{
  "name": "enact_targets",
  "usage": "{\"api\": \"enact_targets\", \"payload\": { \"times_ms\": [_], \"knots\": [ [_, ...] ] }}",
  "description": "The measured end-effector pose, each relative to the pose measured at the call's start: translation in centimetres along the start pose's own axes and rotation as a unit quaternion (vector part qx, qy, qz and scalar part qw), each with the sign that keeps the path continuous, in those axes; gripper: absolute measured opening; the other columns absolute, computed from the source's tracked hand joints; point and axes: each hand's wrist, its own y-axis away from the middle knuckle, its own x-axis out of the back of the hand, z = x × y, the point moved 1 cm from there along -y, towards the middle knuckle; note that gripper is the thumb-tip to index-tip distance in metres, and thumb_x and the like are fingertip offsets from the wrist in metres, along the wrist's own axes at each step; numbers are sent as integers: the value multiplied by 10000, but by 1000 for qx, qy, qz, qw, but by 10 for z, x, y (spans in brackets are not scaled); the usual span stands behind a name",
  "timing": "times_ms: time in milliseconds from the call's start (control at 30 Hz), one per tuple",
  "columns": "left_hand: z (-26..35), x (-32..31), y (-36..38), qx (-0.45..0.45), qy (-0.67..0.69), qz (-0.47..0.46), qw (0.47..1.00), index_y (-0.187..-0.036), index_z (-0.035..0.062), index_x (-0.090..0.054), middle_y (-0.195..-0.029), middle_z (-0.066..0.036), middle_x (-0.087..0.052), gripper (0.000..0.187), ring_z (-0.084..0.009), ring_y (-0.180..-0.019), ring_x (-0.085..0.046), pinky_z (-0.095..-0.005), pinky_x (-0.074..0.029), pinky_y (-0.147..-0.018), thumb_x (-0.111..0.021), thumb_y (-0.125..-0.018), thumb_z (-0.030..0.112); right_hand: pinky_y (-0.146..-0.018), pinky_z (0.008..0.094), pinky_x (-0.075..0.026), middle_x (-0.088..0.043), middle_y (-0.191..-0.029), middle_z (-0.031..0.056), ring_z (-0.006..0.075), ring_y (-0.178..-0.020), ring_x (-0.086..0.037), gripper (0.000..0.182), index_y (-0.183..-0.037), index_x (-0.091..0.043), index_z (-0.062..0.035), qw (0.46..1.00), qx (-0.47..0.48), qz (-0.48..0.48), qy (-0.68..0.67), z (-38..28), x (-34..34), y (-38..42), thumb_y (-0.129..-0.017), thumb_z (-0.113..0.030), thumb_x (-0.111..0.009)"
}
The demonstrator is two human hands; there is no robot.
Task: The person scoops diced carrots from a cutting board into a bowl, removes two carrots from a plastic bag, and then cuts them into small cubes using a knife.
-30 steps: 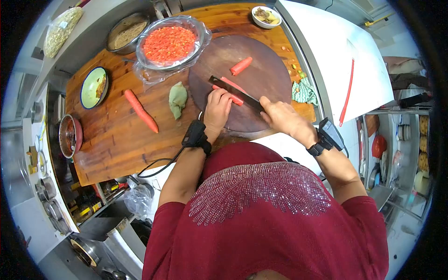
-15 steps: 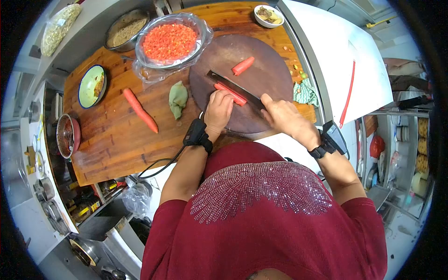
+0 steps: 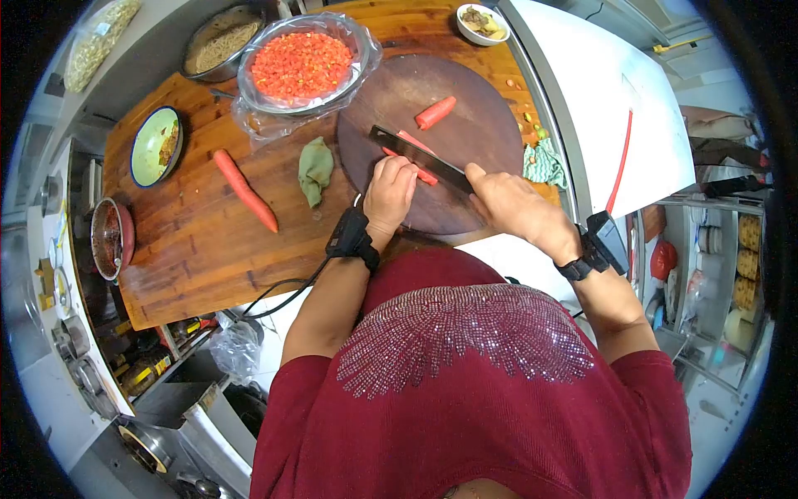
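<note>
My right hand (image 3: 517, 206) is closed round the handle of a broad dark kitchen knife (image 3: 434, 161). The blade lies slantwise over a round brown chopping board (image 3: 478, 91). With bent fingers, my left hand (image 3: 389, 195) holds down a carrot piece (image 3: 427, 177) on the near side of the blade; the fingers hide part of it. A strip of carrot (image 3: 415, 142) shows on the blade's far side. Farther back on the board lies a thick cut carrot chunk (image 3: 435, 112), touched by neither hand.
Left of the board are a crumpled green cloth-like item (image 3: 315, 172) and a whole carrot (image 3: 245, 191). A plastic-lined bowl of chopped red pieces (image 3: 363, 51) stands behind. Also on the wooden table (image 3: 199, 266) are a green bowl (image 3: 146, 160) and a white bowl (image 3: 480, 37).
The blade has shifted slightly toward me over the carrot, and more of the strip shows beyond it. Both hands keep their grips. The view has moved a little.
</note>
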Motion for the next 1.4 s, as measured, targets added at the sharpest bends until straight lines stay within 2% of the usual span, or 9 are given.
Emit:
{"api": "enact_targets", "payload": {
  "times_ms": [367,667,733,867,967,1033,1067,1233,1400],
  "knots": [
    [-3,0,2,21,8,6,1000,-899,39,-602,-937,-109,-559,134,-309,-905,-534,-387,-454,-801,-632,-769,51,-559,475,-475,-589,-655,218,390,-658,-613,116,-922,-422,-23,995,-8,-19,98,-12,2,-10,-832,-61,-485],
    [-1,0,1,32,8,-6,999,-904,44,-611,-944,-115,-563,129,-312,-912,-535,-390,-452,-805,-621,-775,47,-525,473,-473,-591,-637,202,379,-612,-606,117,-919,-430,-35,994,44,34,92,-12,-13,-28,-821,-60,-489],
    [1,2,2,29,2,-7,1000,-905,44,-611,-945,-114,-564,130,-313,-912,-535,-389,-452,-806,-620,-775,48,-606,462,-501,-621,-750,224,382,-750,-630,97,-936,-430,-22,998,-1,-12,67,-9,-31,-42,-866,-88,-423],
    [5,-1,1,25,-10,-7,1000,-906,39,-612,-951,-113,-566,131,-313,-926,-533,-390,-450,-817,-621,-775,55,-583,470,-495,-617,-714,217,383,-720,-628,101,-915,-424,-28,996,36,81,18,6,-48,-37,-842,-89,-457],
    [0,-4,-2,27,-15,-16,999,-904,43,-615,-958,-110,-566,132,-315,-941,-529,-393,-446,-832,-622,-773,63,-564,481,-487,-612,-688,218,389,-684,-623,114,-915,-425,-30,995,49,86,3,12,-38,-42,-827,-86,-472],
    [-1,-7,-3,23,-10,-34,999,-902,47,-617,-962,-108,-566,133,-316,-948,-527,-394,-445,-840,-624,-771,66,-631,524,-458,-603,-728,229,434,-734,-586,187,-952,-392,-50,997,-18,77,18,23,-32,-39,-849,-143,-518],
    [-2,-8,-2,33,-28,-42,998,-903,50,-614,-967,-107,-563,137,-317,-954,-526,-394,-444,-846,-625,-768,69,-622,522,-459,-603,-732,231,437,-729,-583,189,-952,-390,-47,995,-6,95,21,27,-27,-36,-849,-138,-519],
    [0,-7,-4,39,-66,-49,996,-914,50,-601,-983,-110,-555,152,-317,-968,-522,-389,-444,-855,-623,-766,73,-605,520,-467,-597,-699,229,430,-702,-591,166,-953,-401,-47,997,31,70,8,21,-17,-16,-850,-117,-510],
    [0,-10,-6,30,-71,-71,995,-925,45,-591,-981,-113,-549,154,-320,-972,-520,-394,-444,-851,-612,-774,66,-564,514,-474,-596,-651,213,414,-644,-604,158,-958,-422,-41,998,3,37,48,17,-18,-5,-836,-101,-503]
  ]
}}
